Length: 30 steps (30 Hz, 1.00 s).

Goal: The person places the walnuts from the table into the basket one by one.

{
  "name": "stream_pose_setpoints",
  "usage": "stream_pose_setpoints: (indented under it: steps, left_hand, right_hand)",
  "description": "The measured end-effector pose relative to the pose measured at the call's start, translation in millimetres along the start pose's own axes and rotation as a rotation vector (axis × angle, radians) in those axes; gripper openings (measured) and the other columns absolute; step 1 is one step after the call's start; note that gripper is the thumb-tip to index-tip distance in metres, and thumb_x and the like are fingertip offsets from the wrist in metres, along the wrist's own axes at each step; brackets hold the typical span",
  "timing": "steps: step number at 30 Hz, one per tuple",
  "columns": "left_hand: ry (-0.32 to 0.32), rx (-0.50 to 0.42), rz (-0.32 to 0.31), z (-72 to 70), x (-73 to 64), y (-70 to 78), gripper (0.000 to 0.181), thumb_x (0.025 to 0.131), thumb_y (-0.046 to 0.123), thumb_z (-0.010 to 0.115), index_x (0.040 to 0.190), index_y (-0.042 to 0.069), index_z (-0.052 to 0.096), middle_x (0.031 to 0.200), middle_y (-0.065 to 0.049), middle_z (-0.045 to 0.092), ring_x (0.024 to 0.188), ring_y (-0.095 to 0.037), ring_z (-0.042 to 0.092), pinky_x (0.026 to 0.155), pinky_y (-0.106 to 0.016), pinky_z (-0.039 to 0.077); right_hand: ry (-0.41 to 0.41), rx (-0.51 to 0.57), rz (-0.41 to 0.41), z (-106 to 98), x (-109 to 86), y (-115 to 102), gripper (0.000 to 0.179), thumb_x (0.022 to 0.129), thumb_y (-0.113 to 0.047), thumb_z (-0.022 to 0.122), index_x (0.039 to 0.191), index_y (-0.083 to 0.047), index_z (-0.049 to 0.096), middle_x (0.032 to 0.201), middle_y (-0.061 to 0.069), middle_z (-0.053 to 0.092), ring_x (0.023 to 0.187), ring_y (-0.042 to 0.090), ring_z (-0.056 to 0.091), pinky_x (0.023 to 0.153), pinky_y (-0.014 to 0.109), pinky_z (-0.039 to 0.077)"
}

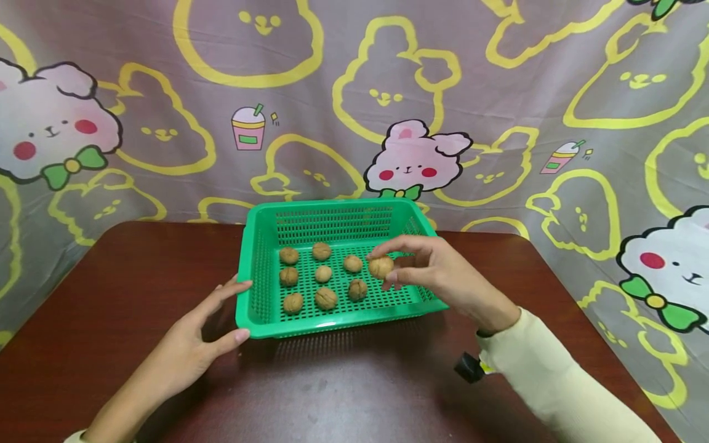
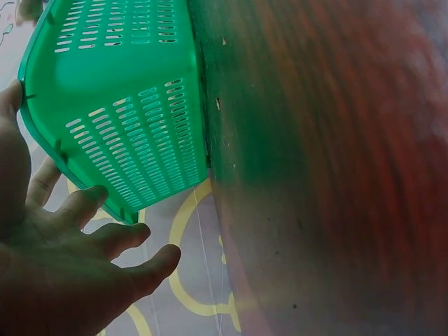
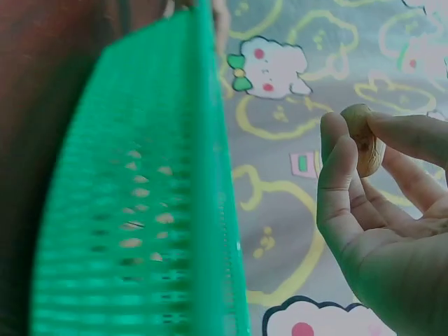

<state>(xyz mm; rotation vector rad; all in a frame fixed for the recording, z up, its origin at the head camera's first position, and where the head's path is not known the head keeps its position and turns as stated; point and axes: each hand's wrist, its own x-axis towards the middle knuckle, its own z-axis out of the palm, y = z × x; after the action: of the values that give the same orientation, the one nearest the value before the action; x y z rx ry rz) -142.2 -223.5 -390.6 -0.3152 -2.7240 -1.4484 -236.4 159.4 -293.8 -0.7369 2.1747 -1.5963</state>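
Note:
A green plastic basket (image 1: 343, 323) with slotted walls stands on the table, several walnuts (image 1: 325, 298) spread over its floor in loose rows. Over the right part of the basket, my right hand (image 1: 437, 267) pinches one walnut (image 1: 381, 267) between thumb and fingertips. The right wrist view shows that walnut (image 3: 365, 140) held above the level of the basket rim. At the basket's left end, my left hand (image 1: 191, 341) rests thumb and fingertips against the rim. In the left wrist view the left hand's fingers (image 2: 157, 269) are spread beside the basket wall (image 2: 140, 133).
The dark red-brown table (image 1: 332, 394) extends around the basket on all sides. Behind it hangs a grey-pink curtain (image 1: 310, 111) printed with cartoon animals. A small black object (image 1: 469, 368) shows at the right sleeve (image 1: 548, 369).

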Motion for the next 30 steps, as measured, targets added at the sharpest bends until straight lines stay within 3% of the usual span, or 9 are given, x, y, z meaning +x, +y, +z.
stream_pose_setpoints:
  steps: [5,8,16,24,30]
  left_hand:
    - [-0.008,0.004,-0.016,-0.4,0.0,0.5,0.07,0.095,0.035,0.078,0.155,0.045,0.043,0.173,0.004,0.027,0.16,-0.049,0.014,0.11,-0.084,0.023]
    - [-0.009,0.003,-0.019,-0.5,0.0,0.4,0.07,0.095,0.035,0.078,0.155,0.045,0.043,0.174,0.004,0.027,0.16,-0.05,0.014,0.109,-0.085,0.023]
    - [-0.008,-0.011,-0.025,-0.5,-0.2,0.4,0.071,0.095,0.034,0.078,0.156,0.043,0.043,0.174,0.002,0.026,0.16,-0.051,0.012,0.109,-0.086,0.021]
    - [-0.001,-0.018,-0.011,-0.5,-0.5,0.4,0.069,0.095,0.032,0.078,0.155,0.042,0.045,0.173,0.002,0.027,0.16,-0.052,0.013,0.11,-0.086,0.02]
    - [0.005,-0.015,0.0,0.2,-0.5,1.6,0.069,0.095,0.032,0.079,0.155,0.042,0.046,0.173,0.002,0.029,0.159,-0.052,0.015,0.111,-0.085,0.021]
  right_hand:
    - [0.017,0.112,0.017,-16,36.9,-9,0.031,0.098,-0.001,0.064,0.129,-0.002,0.069,0.128,0.011,0.068,0.088,0.026,0.072,0.091,0.039,0.062]
    - [0.005,0.183,0.028,-23,57.0,-9,0.028,0.099,0.0,0.063,0.126,-0.005,0.07,0.124,0.008,0.069,0.088,0.025,0.072,0.089,0.036,0.061]
    - [-0.008,0.32,0.069,-33,103.0,9,0.025,0.101,0.003,0.058,0.12,-0.008,0.071,0.115,0.004,0.072,0.089,0.024,0.075,0.089,0.031,0.06]
    - [0.004,0.333,0.126,-33,136.1,33,0.033,0.102,0.003,0.058,0.136,0.005,0.059,0.11,0.004,0.073,0.089,0.022,0.076,0.086,0.029,0.061]
    - [0.007,0.35,0.176,-34,152.6,49,0.026,0.102,0.004,0.058,0.125,-0.003,0.066,0.11,0.003,0.07,0.089,0.021,0.076,0.085,0.029,0.061]
